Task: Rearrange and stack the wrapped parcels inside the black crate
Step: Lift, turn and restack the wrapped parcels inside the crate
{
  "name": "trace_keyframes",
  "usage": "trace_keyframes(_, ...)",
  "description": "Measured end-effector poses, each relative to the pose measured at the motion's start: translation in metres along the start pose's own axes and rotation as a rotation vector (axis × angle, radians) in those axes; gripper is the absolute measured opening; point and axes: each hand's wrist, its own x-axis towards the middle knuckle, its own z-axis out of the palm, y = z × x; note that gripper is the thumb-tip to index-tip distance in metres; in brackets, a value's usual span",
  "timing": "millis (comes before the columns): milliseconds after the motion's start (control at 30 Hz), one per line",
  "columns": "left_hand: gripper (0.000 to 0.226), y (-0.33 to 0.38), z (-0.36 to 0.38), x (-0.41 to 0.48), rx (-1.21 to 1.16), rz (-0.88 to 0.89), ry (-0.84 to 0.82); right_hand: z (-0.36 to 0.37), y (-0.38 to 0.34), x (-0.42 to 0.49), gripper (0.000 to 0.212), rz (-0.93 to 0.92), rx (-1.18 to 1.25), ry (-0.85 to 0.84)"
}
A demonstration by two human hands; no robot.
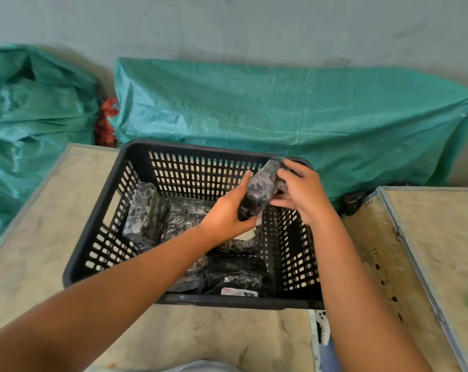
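Observation:
A black slotted crate [98, 224] stands on a wooden case. Both hands hold one dark wrapped parcel [259, 189] tilted above the crate's right side. My left hand [227, 213] grips its lower end and my right hand [302, 191] grips its upper end. Inside the crate lie several more wrapped parcels: one stands on edge at the left [144, 210], one lies flat behind it [187, 213], and one with a white label [235, 277] lies at the front. Others are partly hidden under my left forearm.
The crate rests on a pale wooden case [39, 237]; a second case [428, 251] sits to the right across a narrow gap. Green woven sacks [281, 108] lean against the wall behind, with another [26, 116] at the left. A black bag [356, 200] lies behind the right case.

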Motion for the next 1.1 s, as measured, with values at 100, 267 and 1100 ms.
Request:
trace_keyframes(100,0.120,-0.007,-0.017,0.000,-0.153,-0.070,0.030,-0.003,-0.005,-0.003,0.052,-0.074,-0.062,-0.031)
trace_keyframes(267,0.086,-0.017,-0.030,-0.003,-0.247,-0.053,0.006,-0.017,0.020,0.003,0.037,-0.291,-0.415,0.004)
trace_keyframes(1100,0.076,-0.102,0.021,0.008,0.029,-0.546,-0.336,0.014,0.144,0.060,0.105,-0.038,-0.534,-0.238)
